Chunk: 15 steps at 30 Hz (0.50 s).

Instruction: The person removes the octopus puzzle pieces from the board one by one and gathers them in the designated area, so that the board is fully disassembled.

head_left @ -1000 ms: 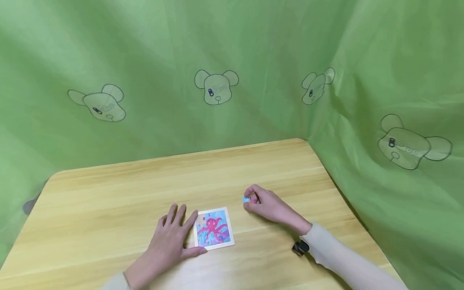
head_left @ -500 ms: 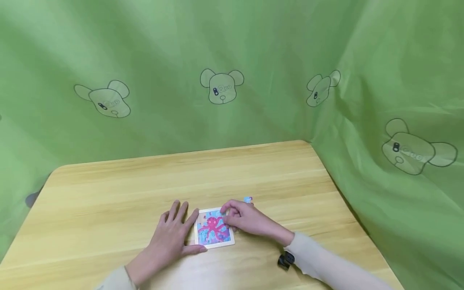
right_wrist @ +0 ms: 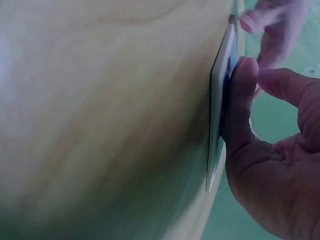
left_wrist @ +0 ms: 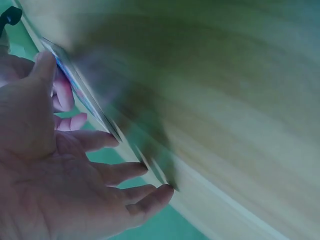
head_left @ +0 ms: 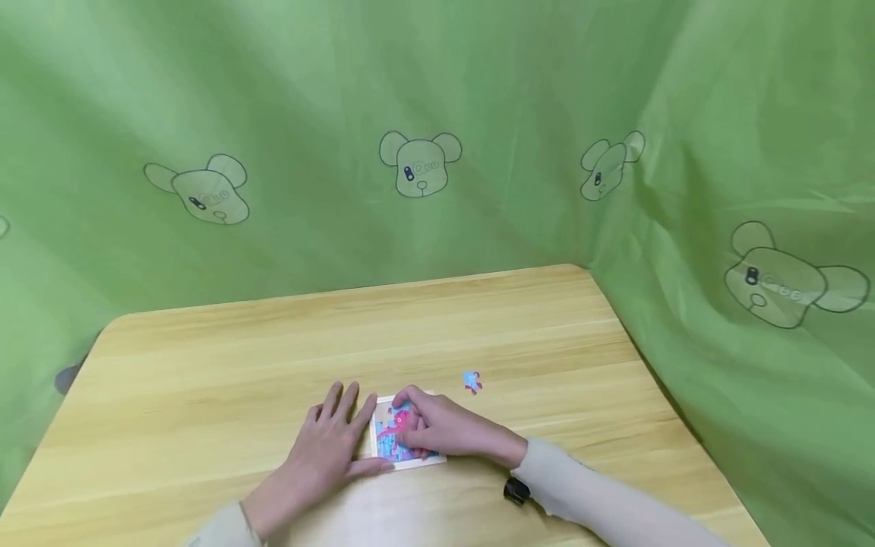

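A small square jigsaw puzzle [head_left: 386, 448] in a pale frame lies on the table, with a pink octopus on blue. Bare backing shows at its upper left. My left hand [head_left: 324, 448] rests at its left side, fingers spread, the index finger and thumb touching the frame. Over the puzzle's right part is my right hand [head_left: 444, 427], index finger and thumb bent above the picture. Whether it pinches a piece is hidden. In the right wrist view the thumb [right_wrist: 240, 100] lies against the puzzle's face. One loose puzzle piece [head_left: 472, 381], blue and pink, lies beyond the right hand.
The wooden table [head_left: 273, 342] has rounded far corners. Green cloth [head_left: 307, 213] with bear-head drawings hangs behind it and along its right side. A black wrist device [head_left: 516, 491] sits under the right sleeve.
My right hand has moved left from beside the loose piece to over the puzzle, uncovering that piece on the table. My left hand has stayed at the frame.
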{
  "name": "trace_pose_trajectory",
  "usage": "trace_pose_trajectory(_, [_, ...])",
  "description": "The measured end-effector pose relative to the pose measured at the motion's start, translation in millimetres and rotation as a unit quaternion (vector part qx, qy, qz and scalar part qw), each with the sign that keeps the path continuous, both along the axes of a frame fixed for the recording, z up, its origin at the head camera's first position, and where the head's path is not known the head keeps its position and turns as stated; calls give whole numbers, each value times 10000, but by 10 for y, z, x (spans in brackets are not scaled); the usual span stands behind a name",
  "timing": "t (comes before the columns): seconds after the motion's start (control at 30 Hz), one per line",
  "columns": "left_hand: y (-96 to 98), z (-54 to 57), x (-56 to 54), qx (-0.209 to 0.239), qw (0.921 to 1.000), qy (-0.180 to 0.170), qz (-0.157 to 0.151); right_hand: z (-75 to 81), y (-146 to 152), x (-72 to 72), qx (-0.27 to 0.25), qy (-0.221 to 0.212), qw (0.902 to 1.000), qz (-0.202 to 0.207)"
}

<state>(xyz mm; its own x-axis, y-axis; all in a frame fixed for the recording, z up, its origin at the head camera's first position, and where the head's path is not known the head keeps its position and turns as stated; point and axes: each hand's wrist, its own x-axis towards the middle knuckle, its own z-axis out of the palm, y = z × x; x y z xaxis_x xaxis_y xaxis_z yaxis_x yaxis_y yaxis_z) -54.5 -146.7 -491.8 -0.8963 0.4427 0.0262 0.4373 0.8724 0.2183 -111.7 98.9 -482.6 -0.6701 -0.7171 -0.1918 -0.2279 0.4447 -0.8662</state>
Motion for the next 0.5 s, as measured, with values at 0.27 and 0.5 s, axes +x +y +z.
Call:
trace_pose_trajectory(0.27, [33,12,-36,-38,10000,31,75,26,-87,-29,354,382,9986,111])
trace_pose_trajectory(0.5, [31,55,-70,-101,9999,44,102,34,-117,-60,627,328,9975,45])
